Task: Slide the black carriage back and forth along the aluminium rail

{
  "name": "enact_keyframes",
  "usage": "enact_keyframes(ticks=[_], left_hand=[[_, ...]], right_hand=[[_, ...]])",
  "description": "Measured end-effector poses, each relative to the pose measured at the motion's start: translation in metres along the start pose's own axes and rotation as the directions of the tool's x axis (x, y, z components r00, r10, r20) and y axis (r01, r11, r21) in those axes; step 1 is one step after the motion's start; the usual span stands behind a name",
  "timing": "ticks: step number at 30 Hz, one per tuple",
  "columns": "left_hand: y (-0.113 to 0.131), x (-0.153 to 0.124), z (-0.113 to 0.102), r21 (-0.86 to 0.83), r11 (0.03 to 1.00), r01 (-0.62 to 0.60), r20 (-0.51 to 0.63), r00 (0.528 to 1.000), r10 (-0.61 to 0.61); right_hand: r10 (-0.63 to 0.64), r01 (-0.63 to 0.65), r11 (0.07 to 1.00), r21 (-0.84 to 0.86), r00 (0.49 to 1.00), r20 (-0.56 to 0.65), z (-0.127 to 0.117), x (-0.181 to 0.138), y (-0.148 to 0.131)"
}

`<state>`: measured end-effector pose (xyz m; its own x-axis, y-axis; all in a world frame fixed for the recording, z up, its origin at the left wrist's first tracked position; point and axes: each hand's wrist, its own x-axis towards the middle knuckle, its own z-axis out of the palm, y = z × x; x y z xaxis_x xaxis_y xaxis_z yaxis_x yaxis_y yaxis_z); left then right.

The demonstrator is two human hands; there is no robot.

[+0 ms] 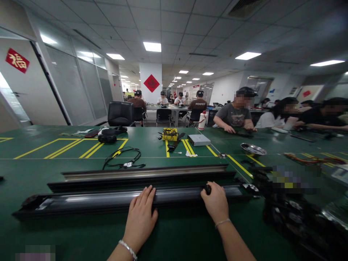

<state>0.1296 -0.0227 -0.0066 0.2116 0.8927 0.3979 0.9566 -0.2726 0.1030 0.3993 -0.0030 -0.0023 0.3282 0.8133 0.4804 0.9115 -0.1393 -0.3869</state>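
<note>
A long black bar [81, 201] with a glossy strip lies across the green table [40, 163] just in front of me. My left hand [141, 217] rests flat on its near edge, fingers stretched out over the bar. My right hand [216, 203] is closed in a fist on the bar further right, pinching a small black object [208, 189] at its top. Two more long rails, one black [136, 181] and one metal-coloured [144, 172], lie parallel just behind it.
A black cable [122, 159], a headset [107, 138], a yellow box of wires [170, 134], a grey box [199, 140] and a metal dish [253, 149] sit further back. Dark parts [293, 214] pile at my right. Several people work at the right side and at far tables.
</note>
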Motion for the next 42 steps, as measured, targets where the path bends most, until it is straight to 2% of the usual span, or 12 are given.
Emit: enact_keyframes(ticks=[28,42], left_hand=[[-0.001,0.000,0.001,-0.007,1.000,-0.007,-0.003,1.000,0.007],[-0.001,0.000,0.002,-0.024,1.000,0.002,0.005,1.000,-0.001]], right_hand=[[-0.024,0.025,1.000,0.011,0.999,-0.036,0.003,0.004,0.013],[0.039,-0.040,0.999,-0.014,0.999,-0.009,-0.006,0.006,0.019]])
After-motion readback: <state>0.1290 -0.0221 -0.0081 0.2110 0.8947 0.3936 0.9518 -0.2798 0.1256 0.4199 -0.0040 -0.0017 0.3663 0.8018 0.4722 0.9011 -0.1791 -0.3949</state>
